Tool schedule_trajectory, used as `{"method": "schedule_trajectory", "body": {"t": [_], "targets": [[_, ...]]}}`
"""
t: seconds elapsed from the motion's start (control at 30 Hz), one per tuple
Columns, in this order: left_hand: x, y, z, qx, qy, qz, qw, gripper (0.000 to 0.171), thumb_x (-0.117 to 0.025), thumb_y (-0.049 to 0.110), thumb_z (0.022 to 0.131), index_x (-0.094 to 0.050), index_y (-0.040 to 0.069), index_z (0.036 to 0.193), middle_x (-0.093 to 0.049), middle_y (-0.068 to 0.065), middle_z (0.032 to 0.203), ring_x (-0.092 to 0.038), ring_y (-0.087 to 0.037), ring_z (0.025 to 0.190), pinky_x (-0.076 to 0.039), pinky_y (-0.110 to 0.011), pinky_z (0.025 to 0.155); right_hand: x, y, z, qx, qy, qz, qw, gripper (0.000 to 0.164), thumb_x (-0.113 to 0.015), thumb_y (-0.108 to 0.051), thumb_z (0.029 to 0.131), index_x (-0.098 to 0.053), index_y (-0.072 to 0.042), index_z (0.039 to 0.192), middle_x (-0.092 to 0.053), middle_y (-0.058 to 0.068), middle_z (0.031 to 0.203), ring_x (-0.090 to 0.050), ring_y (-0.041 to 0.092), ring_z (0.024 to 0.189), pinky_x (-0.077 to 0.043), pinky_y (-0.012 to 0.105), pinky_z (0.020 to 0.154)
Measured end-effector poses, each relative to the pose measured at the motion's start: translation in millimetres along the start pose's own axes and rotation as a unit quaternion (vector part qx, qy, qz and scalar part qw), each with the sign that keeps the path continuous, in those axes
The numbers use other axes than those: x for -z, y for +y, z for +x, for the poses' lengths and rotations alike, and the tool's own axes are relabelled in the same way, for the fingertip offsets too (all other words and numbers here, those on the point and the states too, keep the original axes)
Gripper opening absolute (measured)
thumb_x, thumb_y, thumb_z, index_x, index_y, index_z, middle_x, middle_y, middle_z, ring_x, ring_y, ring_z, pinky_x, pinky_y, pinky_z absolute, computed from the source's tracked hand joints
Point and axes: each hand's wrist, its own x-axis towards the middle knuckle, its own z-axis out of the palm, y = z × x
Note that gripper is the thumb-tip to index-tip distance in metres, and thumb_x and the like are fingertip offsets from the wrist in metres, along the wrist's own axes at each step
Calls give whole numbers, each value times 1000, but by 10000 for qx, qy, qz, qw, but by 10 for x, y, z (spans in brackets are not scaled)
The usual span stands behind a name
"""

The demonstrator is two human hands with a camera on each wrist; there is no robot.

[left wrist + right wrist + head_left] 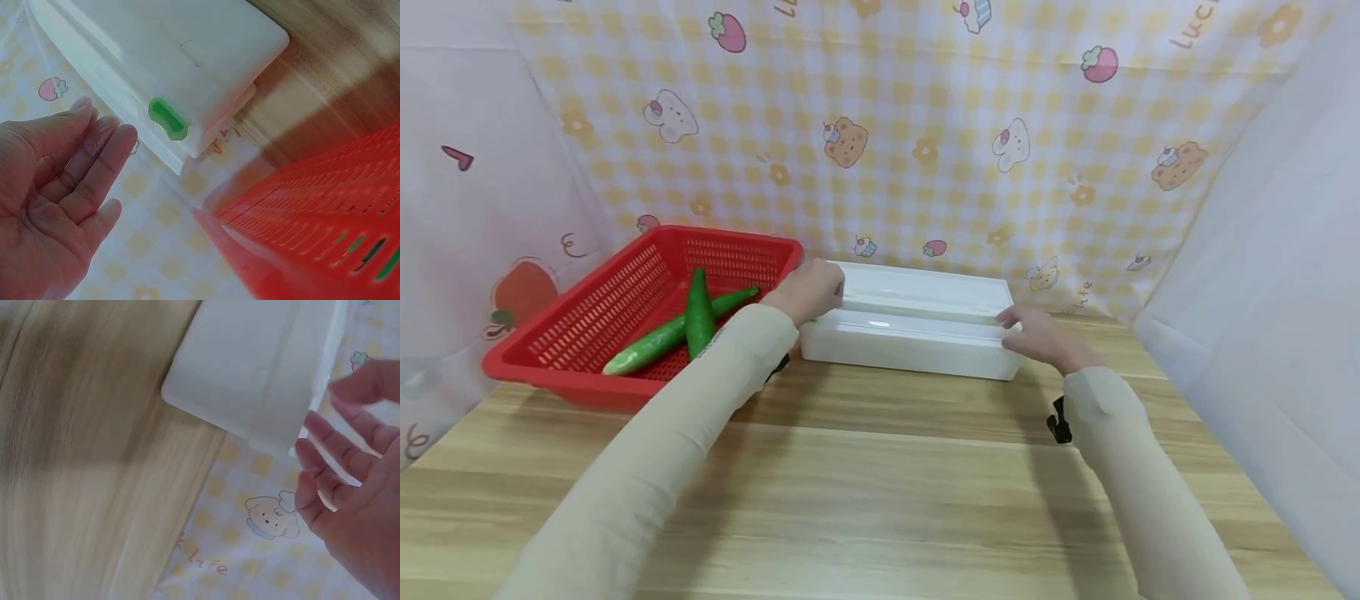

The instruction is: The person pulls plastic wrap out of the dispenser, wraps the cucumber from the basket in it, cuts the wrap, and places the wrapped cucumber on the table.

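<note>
- The left hand (808, 292) is at the left end of a long white box (910, 348), the right hand (1041, 337) at its right end; both arms wear cream sleeves (658, 467).
- Left of the box, a red basket (602, 308) holds two crossed green cucumbers (699, 312).
- Wood-grain worktop (887, 500) below, yellow-checked cloth (925, 117) behind.

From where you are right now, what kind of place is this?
Probably a little indoor work corner: there's a wooden table, a yellow-checked cloth with cartoon animals hanging behind it, and a red basket of long green vegetables.
</note>
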Motion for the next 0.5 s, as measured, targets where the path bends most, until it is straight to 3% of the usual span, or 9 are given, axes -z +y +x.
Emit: {"method": "schedule_trajectory", "body": {"t": [0.07,0.13,0.3,0.5], "targets": [[3,-5,-4,-4,13,-4,10000,11,-64,15,87,-66,7,95,-65,-9,91,-55,-23,83,-49,-32,78,-32,-42,5,29,-260,-47,9996,43,-56,-15,85,-51,6,122,-52,27,121,-44,43,114,-40,54,90],[9,-5,-9,-8,7,-8,10000,11,-64,15,87,-66,7,95,-65,-9,92,-55,-23,84,-49,-32,78,-64,-79,12,17,-255,-178,9995,37,-61,-20,86,-58,3,114,-53,24,119,-42,42,115,-38,55,93],[21,7,-11,-21,-54,-75,10000,12,-64,15,87,-66,7,96,-66,-9,93,-55,-23,84,-49,-33,79,-88,-77,43,323,-8,-400,9987,20,-65,-16,86,-67,2,95,-64,19,101,-54,37,101,-44,50,89],[17,-3,-11,-30,-42,-119,9999,11,-64,15,87,-67,7,95,-66,-9,92,-55,-23,83,-49,-32,78,-83,-27,35,310,473,-236,9981,15,-60,-8,89,-68,4,93,-68,20,94,-61,32,89,-50,44,79]]}}
